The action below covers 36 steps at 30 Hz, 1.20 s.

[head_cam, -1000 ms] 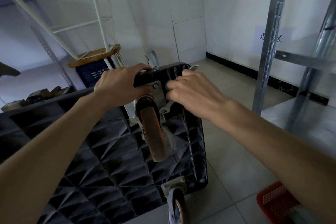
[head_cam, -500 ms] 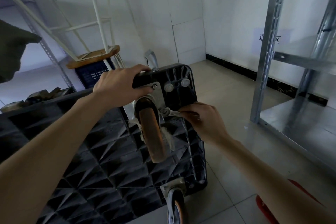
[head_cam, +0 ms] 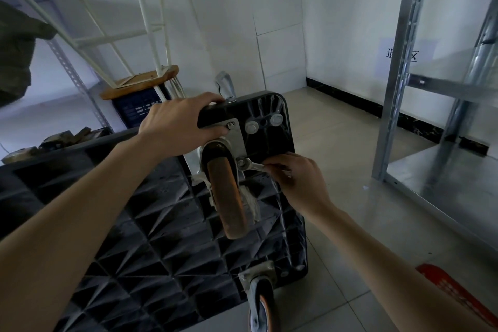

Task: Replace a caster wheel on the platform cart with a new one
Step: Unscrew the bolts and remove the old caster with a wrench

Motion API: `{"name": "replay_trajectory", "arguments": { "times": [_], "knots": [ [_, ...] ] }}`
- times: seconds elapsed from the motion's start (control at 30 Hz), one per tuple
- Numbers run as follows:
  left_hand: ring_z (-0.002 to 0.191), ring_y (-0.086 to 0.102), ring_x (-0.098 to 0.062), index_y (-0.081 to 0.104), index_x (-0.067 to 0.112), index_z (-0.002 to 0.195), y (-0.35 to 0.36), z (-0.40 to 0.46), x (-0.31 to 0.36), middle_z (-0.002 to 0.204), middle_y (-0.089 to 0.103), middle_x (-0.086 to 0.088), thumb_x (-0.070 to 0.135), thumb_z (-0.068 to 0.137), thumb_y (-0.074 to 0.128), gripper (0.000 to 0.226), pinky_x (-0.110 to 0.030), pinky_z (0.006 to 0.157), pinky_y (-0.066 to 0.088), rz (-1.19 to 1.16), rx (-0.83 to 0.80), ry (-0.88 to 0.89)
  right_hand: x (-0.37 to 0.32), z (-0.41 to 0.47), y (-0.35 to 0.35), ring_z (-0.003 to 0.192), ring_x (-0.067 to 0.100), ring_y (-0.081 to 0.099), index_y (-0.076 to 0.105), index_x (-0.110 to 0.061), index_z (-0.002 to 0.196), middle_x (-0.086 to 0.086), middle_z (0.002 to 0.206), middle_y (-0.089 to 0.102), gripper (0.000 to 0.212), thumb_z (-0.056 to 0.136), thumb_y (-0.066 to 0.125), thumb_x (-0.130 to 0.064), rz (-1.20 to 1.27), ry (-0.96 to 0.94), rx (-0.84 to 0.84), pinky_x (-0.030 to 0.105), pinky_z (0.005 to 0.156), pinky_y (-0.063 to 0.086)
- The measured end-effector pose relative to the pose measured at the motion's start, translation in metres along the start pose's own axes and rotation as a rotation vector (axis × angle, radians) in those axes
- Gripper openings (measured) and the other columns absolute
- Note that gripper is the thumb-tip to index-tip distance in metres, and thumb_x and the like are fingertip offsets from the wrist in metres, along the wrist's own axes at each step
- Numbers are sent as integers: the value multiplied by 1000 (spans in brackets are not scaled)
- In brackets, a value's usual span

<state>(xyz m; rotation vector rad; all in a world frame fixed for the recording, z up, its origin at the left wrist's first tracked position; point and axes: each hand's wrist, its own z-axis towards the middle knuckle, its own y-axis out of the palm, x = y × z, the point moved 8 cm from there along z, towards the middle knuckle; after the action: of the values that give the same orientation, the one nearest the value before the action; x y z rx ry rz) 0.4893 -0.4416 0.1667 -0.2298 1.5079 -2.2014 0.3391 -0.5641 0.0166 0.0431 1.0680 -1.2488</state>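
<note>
Stool (head_cam: pixel 140 81) behind upturned cart (head_cam: pixel 151 237); shelving (head_cam: pixel 404 75) right, crate (head_cam: pixel 455 291) perhaps beside it.

You are standing in what looks like a storeroom or back room of a warehouse. Bare galvanised steel shelving (head_cam: pixel 398 67) rises on your right, and slotted-angle racking (head_cam: pixel 72 73) lines the left wall. The floor (head_cam: pixel 350 148) is plain beige tile, and the walls are white with a dark skirting strip (head_cam: pixel 350 97). A paper sign (head_cam: pixel 404 55) with printed characters hangs on the wall, partly hidden, possibly a zone label. An upturned stool (head_cam: pixel 140 81) rests on a blue crate (head_cam: pixel 137 109).
</note>
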Motion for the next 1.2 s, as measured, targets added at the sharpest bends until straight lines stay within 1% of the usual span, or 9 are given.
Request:
{"name": "replay_trajectory", "arguments": {
  "times": [0.17,0.27,0.37,0.5,0.63,0.83,0.97,1.07,1.2],
  "knots": [
    [98,65,-26,39,49,138,-1,0,-1,113,70,7,69,86,58,58,-34,72,40,3,-3,-1,-10,1,-7,85,4,64,75,-33,105,-18,97,69,14,97,63,-30,-42,-39,-5,30,74,53],
    [99,65,-26,39,48,138,1,0,-1,115,70,7,69,86,58,58,-34,72,40,3,-6,5,-47,10,-27,82,19,67,76,-29,101,-9,96,69,16,90,69,-19,-386,-316,27,31,75,39],
    [98,65,-26,39,48,138,1,0,0,114,70,7,68,87,58,58,-34,73,41,5,3,7,-97,18,-33,82,20,66,78,-26,96,-5,90,69,27,76,76,-7,-765,-588,-66,30,75,25],
    [98,65,-26,39,48,138,0,0,0,115,69,7,67,87,59,58,-33,72,38,11,6,5,-125,27,-25,80,15,61,75,-27,98,-6,88,63,22,88,66,-9,-930,-647,-260,28,77,16],
    [97,66,-26,39,47,139,-1,-1,-1,115,70,8,68,87,59,59,-33,71,40,9,12,5,-105,30,-42,78,14,63,76,-35,102,-12,89,66,25,88,71,-14,-780,-566,-180,25,74,14],
    [99,65,-26,40,46,139,0,0,0,115,69,8,69,86,57,60,-34,72,39,10,9,7,-42,16,-36,88,12,65,75,-38,105,-17,100,68,15,98,62,-32,-335,-241,-182,28,69,37],
    [98,65,-25,39,47,139,0,0,-1,114,69,8,70,86,57,60,-33,71,38,8,3,4,-19,12,-27,89,6,64,75,-36,105,-19,101,68,14,98,63,-33,-189,-127,-66,32,67,52],
    [99,65,-25,39,47,139,1,0,-2,116,69,9,69,87,57,60,-33,71,38,4,5,6,-8,9,-19,85,3,63,75,-35,105,-19,98,68,13,97,64,-33,-100,-78,-26,33,67,54],
    [99,65,-25,39,47,139,1,0,-1,116,69,9,69,87,57,59,-33,73,38,-2,6,7,0,1,-12,82,0,63,75,-37,102,-20,95,68,12,96,65,-33,-45,-10,18,26,64,51]
  ]
}}
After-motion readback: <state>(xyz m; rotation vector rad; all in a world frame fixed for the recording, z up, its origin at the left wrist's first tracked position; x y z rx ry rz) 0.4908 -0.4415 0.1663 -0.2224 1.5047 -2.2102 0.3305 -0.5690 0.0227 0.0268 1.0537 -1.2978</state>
